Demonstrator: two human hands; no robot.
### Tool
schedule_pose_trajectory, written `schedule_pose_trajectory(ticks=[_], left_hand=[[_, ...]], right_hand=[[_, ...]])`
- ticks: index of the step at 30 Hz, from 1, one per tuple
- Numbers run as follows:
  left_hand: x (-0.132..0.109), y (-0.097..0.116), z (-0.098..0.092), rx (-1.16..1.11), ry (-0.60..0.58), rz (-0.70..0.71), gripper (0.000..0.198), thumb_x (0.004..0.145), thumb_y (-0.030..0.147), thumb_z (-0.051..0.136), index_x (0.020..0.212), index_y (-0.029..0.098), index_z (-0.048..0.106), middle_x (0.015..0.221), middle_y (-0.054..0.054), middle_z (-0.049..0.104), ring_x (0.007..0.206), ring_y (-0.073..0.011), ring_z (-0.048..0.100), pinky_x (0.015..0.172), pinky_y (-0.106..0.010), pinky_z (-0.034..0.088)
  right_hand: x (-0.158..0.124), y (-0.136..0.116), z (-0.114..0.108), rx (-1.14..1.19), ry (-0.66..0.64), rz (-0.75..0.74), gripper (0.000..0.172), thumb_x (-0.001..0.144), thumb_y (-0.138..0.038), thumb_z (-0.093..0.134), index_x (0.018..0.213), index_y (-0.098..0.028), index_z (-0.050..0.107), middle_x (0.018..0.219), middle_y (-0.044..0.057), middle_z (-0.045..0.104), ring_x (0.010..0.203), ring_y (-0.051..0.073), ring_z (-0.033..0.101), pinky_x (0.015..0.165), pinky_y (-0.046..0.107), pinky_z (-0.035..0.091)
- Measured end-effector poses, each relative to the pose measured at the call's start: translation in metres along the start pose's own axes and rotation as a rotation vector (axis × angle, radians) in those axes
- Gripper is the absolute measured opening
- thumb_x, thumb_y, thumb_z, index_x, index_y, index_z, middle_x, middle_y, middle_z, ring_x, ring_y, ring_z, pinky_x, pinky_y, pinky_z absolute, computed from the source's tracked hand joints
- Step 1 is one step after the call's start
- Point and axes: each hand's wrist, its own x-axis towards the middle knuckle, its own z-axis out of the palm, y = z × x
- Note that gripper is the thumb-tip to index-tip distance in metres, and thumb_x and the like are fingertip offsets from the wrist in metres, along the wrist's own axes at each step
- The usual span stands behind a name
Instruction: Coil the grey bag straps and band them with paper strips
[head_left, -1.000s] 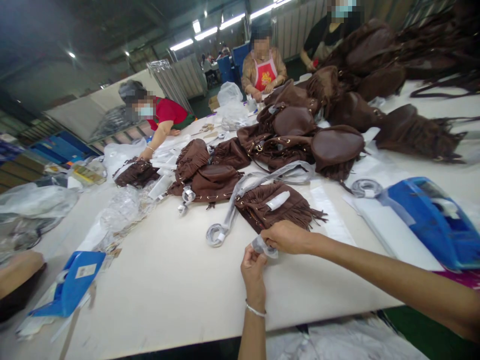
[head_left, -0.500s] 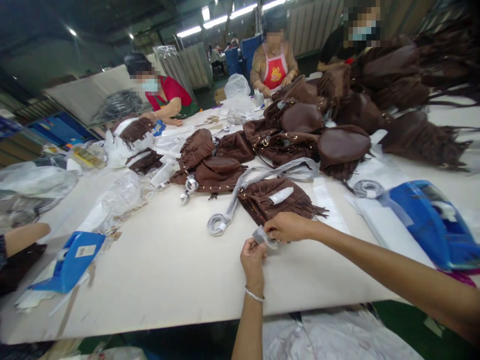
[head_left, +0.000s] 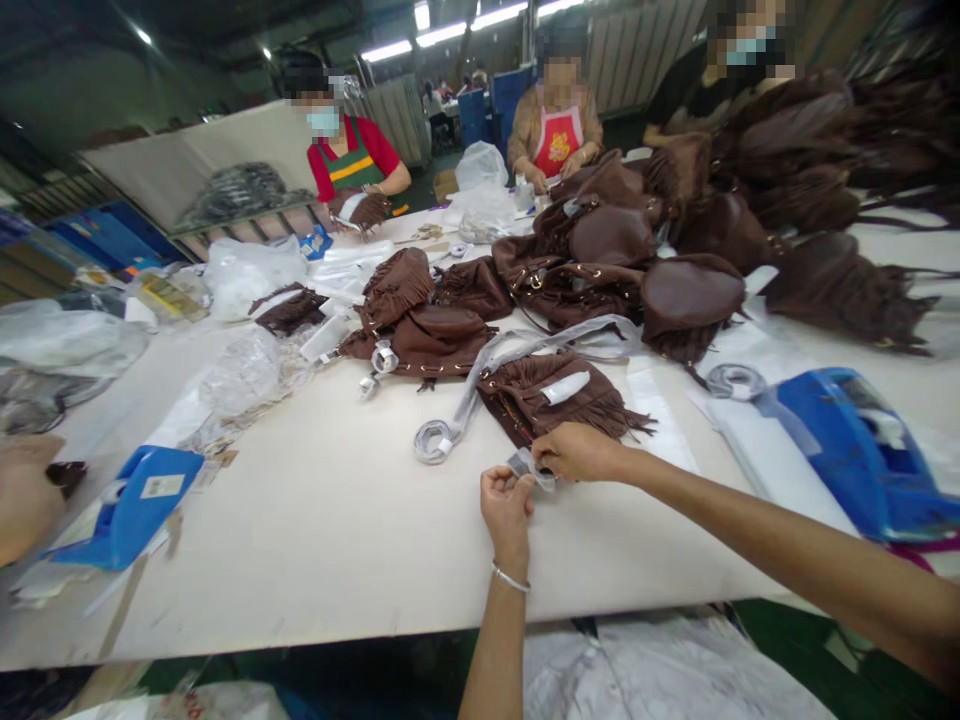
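My left hand (head_left: pixel 508 508), with a bracelet at the wrist, is closed on the near side of a small piece of clear plastic wrap (head_left: pixel 523 462). On the other side of that wrap, my right hand (head_left: pixel 576 453) pinches it too; a small dark part shows between the fingers, too hidden to name. Just beyond my hands lies a brown fringed bag (head_left: pixel 517 392) with a white wrapped piece on it. A long strap in clear plastic (head_left: pixel 487 360) runs beside the bag and ends in a wrapped coil (head_left: pixel 433 441).
Blue tape dispensers (head_left: pixel 862 450) (head_left: pixel 154 500) stand at right and left. Brown bags (head_left: pixel 611 235) pile up across the far table (head_left: pixel 315 560). Clear plastic bags (head_left: pixel 244 375) lie to the left. Co-workers (head_left: pixel 356 160) (head_left: pixel 556 135) sit opposite; another person's arm (head_left: pixel 30 490) reaches in at left.
My hands stay together on the plastic wrap with hardly any movement. The co-worker across at left has straightened up and drawn a brown fringed piece back from the white plastic.
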Motion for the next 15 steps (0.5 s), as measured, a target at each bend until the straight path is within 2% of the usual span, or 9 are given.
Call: schedule_pose_trajectory(ticks=[3, 6, 11, 15], left_hand=[[0.003, -0.003, 0.000, 0.012, 0.009, -0.014, 0.043, 0.065, 0.035, 0.077, 0.091, 0.016, 0.050, 0.071, 0.003, 0.060, 0.046, -0.0059, 0.049, 0.044, -0.019, 0.039], [0.005, -0.005, 0.000, 0.045, 0.009, -0.032, 0.040, 0.067, 0.037, 0.075, 0.092, 0.014, 0.054, 0.062, 0.003, 0.059, 0.047, -0.0087, 0.052, 0.046, -0.021, 0.041], [0.009, -0.005, -0.001, 0.101, -0.039, -0.072, 0.040, 0.068, 0.043, 0.074, 0.088, 0.011, 0.063, 0.053, 0.004, 0.057, 0.045, -0.0088, 0.049, 0.046, -0.021, 0.039], [0.011, -0.005, -0.002, 0.125, -0.072, -0.096, 0.042, 0.063, 0.047, 0.077, 0.083, 0.012, 0.066, 0.050, 0.005, 0.053, 0.043, -0.0074, 0.045, 0.043, -0.020, 0.034]], right_hand=[[0.000, -0.002, 0.003, -0.103, 0.039, -0.029, 0.022, 0.081, -0.020, 0.049, 0.082, -0.022, 0.071, 0.068, 0.002, 0.070, 0.060, 0.015, 0.061, 0.054, 0.022, 0.033], [0.003, -0.006, 0.008, -0.180, 0.042, -0.010, 0.024, 0.082, -0.021, 0.049, 0.087, -0.022, 0.072, 0.078, 0.006, 0.073, 0.071, 0.019, 0.065, 0.059, 0.024, 0.036], [0.004, -0.011, 0.014, -0.178, 0.053, 0.046, 0.022, 0.082, -0.023, 0.052, 0.092, -0.021, 0.072, 0.087, 0.008, 0.073, 0.081, 0.023, 0.067, 0.065, 0.025, 0.039], [-0.007, -0.006, 0.015, -0.144, 0.088, 0.116, 0.022, 0.084, -0.025, 0.051, 0.095, -0.021, 0.069, 0.090, 0.009, 0.073, 0.084, 0.023, 0.066, 0.065, 0.025, 0.039]])
